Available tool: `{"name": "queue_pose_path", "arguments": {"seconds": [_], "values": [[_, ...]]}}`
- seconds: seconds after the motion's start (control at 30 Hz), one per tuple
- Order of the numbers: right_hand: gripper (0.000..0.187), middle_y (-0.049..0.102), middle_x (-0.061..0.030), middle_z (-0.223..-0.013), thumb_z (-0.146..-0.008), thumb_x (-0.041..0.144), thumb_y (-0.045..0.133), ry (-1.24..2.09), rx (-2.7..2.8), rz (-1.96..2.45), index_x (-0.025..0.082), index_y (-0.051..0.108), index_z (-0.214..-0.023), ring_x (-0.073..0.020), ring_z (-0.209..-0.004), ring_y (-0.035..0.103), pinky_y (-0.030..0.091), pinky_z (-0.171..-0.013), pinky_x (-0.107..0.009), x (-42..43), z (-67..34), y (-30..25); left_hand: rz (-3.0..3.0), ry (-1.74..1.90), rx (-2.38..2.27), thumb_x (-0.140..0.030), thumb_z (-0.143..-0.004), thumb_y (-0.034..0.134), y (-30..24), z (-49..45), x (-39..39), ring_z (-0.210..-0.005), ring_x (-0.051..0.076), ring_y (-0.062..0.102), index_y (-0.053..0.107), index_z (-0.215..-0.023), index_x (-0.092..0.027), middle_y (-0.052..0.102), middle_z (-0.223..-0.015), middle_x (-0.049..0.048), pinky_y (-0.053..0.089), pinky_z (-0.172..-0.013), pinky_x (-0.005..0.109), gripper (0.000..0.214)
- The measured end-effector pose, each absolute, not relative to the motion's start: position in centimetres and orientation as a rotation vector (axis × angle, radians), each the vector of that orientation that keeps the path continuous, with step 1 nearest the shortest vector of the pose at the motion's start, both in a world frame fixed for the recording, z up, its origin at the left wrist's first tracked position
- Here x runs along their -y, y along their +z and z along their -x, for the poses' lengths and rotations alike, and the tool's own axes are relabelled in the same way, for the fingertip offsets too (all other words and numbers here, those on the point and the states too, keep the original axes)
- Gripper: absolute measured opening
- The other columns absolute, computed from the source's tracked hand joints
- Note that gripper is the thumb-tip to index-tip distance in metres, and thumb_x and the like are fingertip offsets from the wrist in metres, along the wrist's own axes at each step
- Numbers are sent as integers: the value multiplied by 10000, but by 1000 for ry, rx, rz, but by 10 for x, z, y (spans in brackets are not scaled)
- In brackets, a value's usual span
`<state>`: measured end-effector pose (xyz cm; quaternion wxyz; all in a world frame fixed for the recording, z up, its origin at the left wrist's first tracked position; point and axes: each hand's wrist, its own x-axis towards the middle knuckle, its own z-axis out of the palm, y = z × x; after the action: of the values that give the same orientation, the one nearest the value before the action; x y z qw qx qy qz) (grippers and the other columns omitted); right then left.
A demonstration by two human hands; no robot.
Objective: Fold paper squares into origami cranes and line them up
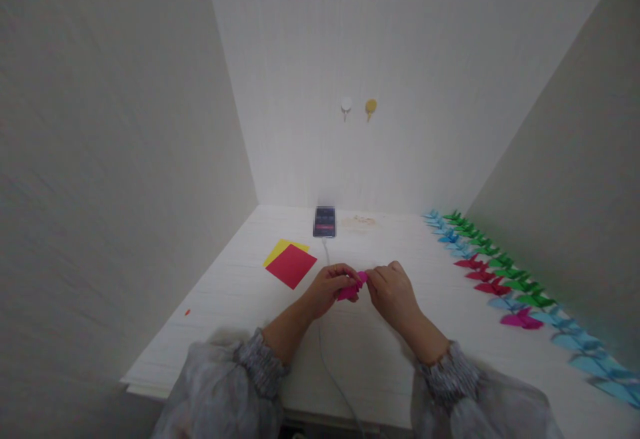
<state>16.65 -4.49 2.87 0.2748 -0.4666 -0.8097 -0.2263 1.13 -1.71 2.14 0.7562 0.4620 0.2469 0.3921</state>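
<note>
My left hand [330, 287] and my right hand [393, 289] meet over the middle of the white table [235, 312]. Both pinch a small folded piece of magenta paper [351, 288] between their fingertips. The left hand's fingers curl round its lower left part. On its right tip the right hand's fingers press together. Most of the paper is hidden by the fingers. Grey sleeves cover both wrists.
A red paper square [291, 266] lies on a yellow one [278, 249] to the left. A phone [325, 221] stands at the back, its cable [330, 366] running towards me. Several folded paper figures, blue, green, red and magenta [520, 319], line the right wall. Two hooks [357, 107] hang above.
</note>
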Motion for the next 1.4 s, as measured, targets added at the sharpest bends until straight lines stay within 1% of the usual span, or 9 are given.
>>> {"name": "queue_pose_path", "arguments": {"seconds": [0.17,0.4,0.5,0.63,0.73,0.97,1.07,1.17,1.4], "values": [[183,602,-50,-646,-794,99,427,-587,2242,1153,137,605,-803,-140,-603,502,272,-616,-288,42,-174,31,-1002,855,-517,-203,-591,626,19,-9,17,-492,101,535,563,-701,-109,588,-648,28,439,-492,244,158],[197,586,-40,-557,-786,136,440,-442,2126,1233,135,610,-686,-128,-539,504,285,-592,-280,45,-171,30,-1005,845,-494,-173,-602,609,21,-10,19,-499,98,533,563,-704,-101,588,-657,34,443,-494,240,133],[188,610,-34,-579,-784,137,447,-319,2100,1282,143,623,-717,-129,-550,530,298,-603,-278,43,-172,27,-998,844,-488,-172,-601,609,21,-11,18,-493,103,540,561,-710,-102,589,-648,31,442,-495,242,138],[181,655,-49,-702,-793,153,449,-194,2097,1294,152,628,-823,-145,-650,576,321,-625,-274,40,-174,25,-995,854,-498,-181,-603,613,20,-11,17,-493,103,545,561,-712,-102,592,-656,31,442,-508,251,144],[201,659,-59,-717,-801,155,434,-199,2082,1294,146,631,-841,-153,-663,579,333,-634,-279,39,-176,25,-987,849,-506,-186,-593,620,20,-10,17,-490,101,542,561,-706,-104,589,-651,28,439,-507,253,151],[193,658,-45,-674,-801,183,449,-259,2011,1306,163,641,-800,-148,-584,571,347,-605,-293,36,-182,22,-992,851,-479,-169,-613,600,18,-9,17,-495,103,541,567,-715,-103,583,-650,28,442,-507,255,126],[200,658,-74,-806,-802,190,457,-198,2029,1205,172,612,-926,-172,-714,587,382,-644,-307,34,-186,24,-995,853,-479,-174,-614,599,17,-9,16,-499,98,535,562,-715,-104,580,-656,27,442,-504,251,128],[253,625,-86,-942,-815,192,449,-47,2153,1034,199,554,-1046,-181,-860,558,409,-710,-322,35,-190,29,-1013,849,-470,-177,-618,590,16,-7,15,-488,97,531,556,-710,-107,575,-651,28,427,-475,236,120],[253,622,-69,-900,-822,138,429,-23,2315,881,201,555,-1031,-170,-794,550,420,-696,-344,35,-195,34,-1040,820,-416,-175,-626,575,12,-6,13,-457,92,521,550,-702,-111,566,-640,29,415,-449,229,102]]}}
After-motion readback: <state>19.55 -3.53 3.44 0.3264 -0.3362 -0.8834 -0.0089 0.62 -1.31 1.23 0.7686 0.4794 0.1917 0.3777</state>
